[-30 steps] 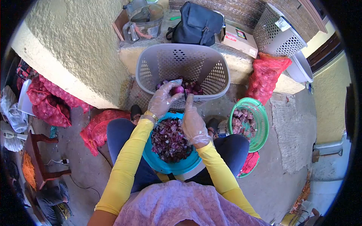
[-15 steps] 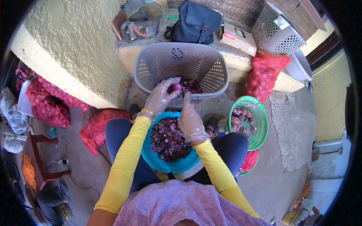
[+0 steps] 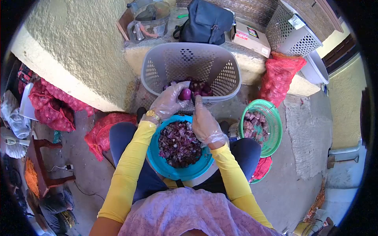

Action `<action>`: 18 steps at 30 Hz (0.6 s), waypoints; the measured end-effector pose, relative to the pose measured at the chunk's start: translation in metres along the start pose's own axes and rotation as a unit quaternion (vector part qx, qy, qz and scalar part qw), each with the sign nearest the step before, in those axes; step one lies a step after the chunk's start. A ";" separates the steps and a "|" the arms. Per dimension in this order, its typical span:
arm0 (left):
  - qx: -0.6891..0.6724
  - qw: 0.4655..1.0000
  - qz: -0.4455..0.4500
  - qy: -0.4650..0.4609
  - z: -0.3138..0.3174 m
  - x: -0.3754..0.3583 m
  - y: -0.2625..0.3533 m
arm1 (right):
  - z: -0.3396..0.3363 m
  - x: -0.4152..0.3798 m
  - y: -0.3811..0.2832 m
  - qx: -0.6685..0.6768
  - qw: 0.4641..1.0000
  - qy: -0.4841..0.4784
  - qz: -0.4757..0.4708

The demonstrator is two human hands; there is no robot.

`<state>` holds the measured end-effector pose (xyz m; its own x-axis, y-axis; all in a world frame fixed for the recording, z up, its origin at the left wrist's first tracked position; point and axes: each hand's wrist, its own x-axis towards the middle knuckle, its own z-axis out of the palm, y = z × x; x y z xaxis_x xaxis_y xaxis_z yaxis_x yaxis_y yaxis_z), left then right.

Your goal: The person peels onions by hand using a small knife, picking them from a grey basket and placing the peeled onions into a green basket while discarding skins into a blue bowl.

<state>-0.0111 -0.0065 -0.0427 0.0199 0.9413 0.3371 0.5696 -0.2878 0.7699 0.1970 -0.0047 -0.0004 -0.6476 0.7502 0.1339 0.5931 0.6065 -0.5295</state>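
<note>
My left hand [image 3: 170, 101], in a clear plastic glove, is closed round a shiny purple onion [image 3: 185, 94] above the near rim of the grey basket [image 3: 190, 52]. Just right of it my right hand [image 3: 204, 122], also gloved, is closed on a small knife [image 3: 193, 98] whose dark blade stands beside the onion. More purple onions [image 3: 202, 88] lie in the bottom of the basket. Below my hands, between my knees, a blue basin [image 3: 173, 175] holds a heap of onion skins and scraps [image 3: 179, 143].
A green basket [image 3: 277, 129] with onions stands at my right knee. Red mesh sacks [image 3: 278, 78] [image 3: 106, 131] flank me on both sides. On the ledge ahead are a black backpack [image 3: 210, 21], a cardboard box [image 3: 250, 38] and a clear bucket [image 3: 151, 23].
My right hand has moved slightly right and down, a little away from the onion. My left hand still grips the onion, and more of its surface shows.
</note>
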 end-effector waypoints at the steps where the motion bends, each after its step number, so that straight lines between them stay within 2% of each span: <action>1: 0.000 1.000 -0.001 -0.001 -0.002 0.001 0.003 | 0.002 -0.001 0.001 -0.019 0.999 0.008 -0.029; 3: -0.043 0.999 -0.006 -0.026 -0.002 0.004 0.008 | 0.005 0.007 0.000 0.052 0.993 -0.042 0.101; 6: -0.024 0.999 0.022 -0.018 -0.003 0.001 0.002 | 0.006 0.012 0.000 0.076 0.992 -0.028 0.093; 10: -0.028 1.000 0.013 0.002 0.003 -0.002 -0.010 | 0.003 0.012 -0.006 0.085 0.991 -0.034 0.100; 12: -0.132 0.991 -0.015 -0.008 0.001 -0.001 -0.011 | 0.005 0.006 -0.015 0.044 0.992 -0.023 0.114; 16: -0.053 0.999 -0.002 -0.008 -0.004 0.000 -0.001 | 0.005 0.004 -0.019 0.046 0.995 0.002 0.093; 18: -0.084 0.995 -0.050 -0.007 -0.003 0.002 0.004 | -0.006 0.012 -0.024 0.060 0.987 -0.057 0.139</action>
<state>-0.0117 -0.0065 -0.0373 -0.0185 0.9688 0.2473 0.4247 -0.2163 0.8791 0.1778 -0.0091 0.0190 -0.5216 0.8442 -0.1231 0.6990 0.3402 -0.6290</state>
